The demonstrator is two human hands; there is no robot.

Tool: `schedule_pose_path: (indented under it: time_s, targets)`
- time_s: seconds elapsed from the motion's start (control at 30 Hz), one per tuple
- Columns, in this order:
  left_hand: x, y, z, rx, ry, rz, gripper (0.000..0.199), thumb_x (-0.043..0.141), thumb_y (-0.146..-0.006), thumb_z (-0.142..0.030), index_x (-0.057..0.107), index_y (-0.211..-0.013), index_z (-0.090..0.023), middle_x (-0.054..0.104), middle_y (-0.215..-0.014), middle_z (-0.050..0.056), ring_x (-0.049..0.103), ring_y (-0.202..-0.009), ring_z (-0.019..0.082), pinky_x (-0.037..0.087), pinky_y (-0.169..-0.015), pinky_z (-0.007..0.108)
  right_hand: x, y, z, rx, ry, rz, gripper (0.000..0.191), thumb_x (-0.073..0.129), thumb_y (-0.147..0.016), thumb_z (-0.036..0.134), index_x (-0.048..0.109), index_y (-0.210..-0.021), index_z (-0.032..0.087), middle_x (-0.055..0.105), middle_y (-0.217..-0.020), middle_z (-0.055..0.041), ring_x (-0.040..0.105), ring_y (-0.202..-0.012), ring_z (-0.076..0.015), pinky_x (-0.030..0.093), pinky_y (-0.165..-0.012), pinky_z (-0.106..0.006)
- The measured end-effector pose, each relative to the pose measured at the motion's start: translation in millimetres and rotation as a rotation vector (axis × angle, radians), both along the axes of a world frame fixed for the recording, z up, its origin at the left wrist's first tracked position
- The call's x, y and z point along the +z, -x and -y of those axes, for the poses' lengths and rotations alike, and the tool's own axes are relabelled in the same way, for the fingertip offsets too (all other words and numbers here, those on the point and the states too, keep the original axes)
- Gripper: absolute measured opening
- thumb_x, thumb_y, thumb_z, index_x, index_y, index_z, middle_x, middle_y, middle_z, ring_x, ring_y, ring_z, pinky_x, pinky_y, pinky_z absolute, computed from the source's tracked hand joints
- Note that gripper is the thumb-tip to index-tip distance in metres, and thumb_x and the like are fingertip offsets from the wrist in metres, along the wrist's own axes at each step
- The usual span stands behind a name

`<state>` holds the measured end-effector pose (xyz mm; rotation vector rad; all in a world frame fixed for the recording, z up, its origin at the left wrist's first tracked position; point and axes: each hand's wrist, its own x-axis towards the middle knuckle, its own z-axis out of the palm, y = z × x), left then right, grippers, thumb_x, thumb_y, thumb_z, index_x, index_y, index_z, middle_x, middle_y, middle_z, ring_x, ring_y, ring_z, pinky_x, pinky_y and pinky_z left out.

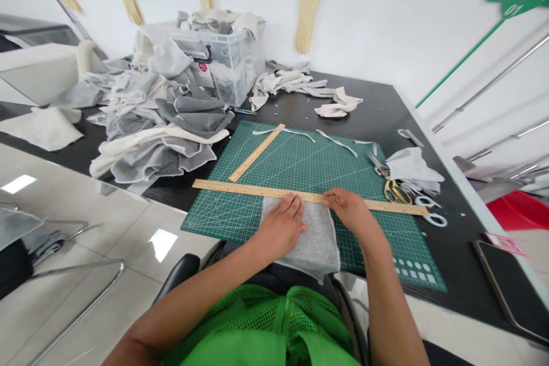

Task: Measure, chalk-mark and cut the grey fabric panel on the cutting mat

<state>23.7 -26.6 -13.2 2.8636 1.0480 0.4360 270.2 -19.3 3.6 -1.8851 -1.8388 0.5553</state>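
Note:
A grey piece of cloth point(315, 234) lies at the front of the green cutting mat point(244, 220), its lower end hanging past the mat toward my lap. Across its upper edge runs a long wooden ruler point(244, 189). My left hand point(283, 223) rests flat on the cloth, fingers stretched out, fingertips at the ruler. With bent fingers, my right hand point(349, 209) grips the ruler at the cloth's right corner; its fingertips are partly hidden. A shorter wooden ruler point(257, 154) lies slanted behind. Thin cloth strips point(338, 143) lie along the mat's far side.
Gold-handled scissors point(397, 190) and white-handled scissors point(435, 218) lie at the right beside cloth scraps point(414, 168). A phone point(512, 286) is near the right edge. Heaped cloths point(158, 148) and a clear plastic box point(231, 63) stand at the left back. Yellow gloves point(307, 20) hang on the wall.

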Motion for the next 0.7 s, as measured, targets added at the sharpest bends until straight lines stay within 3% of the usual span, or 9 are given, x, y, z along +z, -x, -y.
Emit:
schedule_pose_path:
  time_s: [0.33, 0.7]
  targets:
    - [-0.7, 1.4, -0.5, 0.015, 0.04, 0.035, 0.057, 0.049, -0.103, -0.043, 0.045, -0.148, -0.008, 0.045, -0.156, 0.015, 0.033, -0.151, 0.027, 0.031, -0.124, 0.041, -3.6, -7.7, 2.0, 0.041, -0.02, -0.028, 0.033, 0.059, -0.083, 0.033, 0.076, -0.107, 0.019, 0.067, -0.072, -0.0025, 0.06, -0.068, -0.0206, 0.045, -0.068, -0.031]
    - [2.2, -0.4, -0.7, 0.026, 0.034, -0.001, 0.057, 0.048, -0.103, -0.043, 0.045, -0.148, -0.008, 0.044, -0.156, 0.016, 0.037, -0.147, 0.029, 0.031, -0.122, 0.041, 1.4, -6.2, 1.6, 0.059, -0.023, 0.016, 0.03, 0.059, -0.081, 0.03, 0.074, -0.105, 0.02, 0.064, -0.069, -0.0004, 0.058, -0.065, -0.0196, 0.042, -0.067, -0.03]
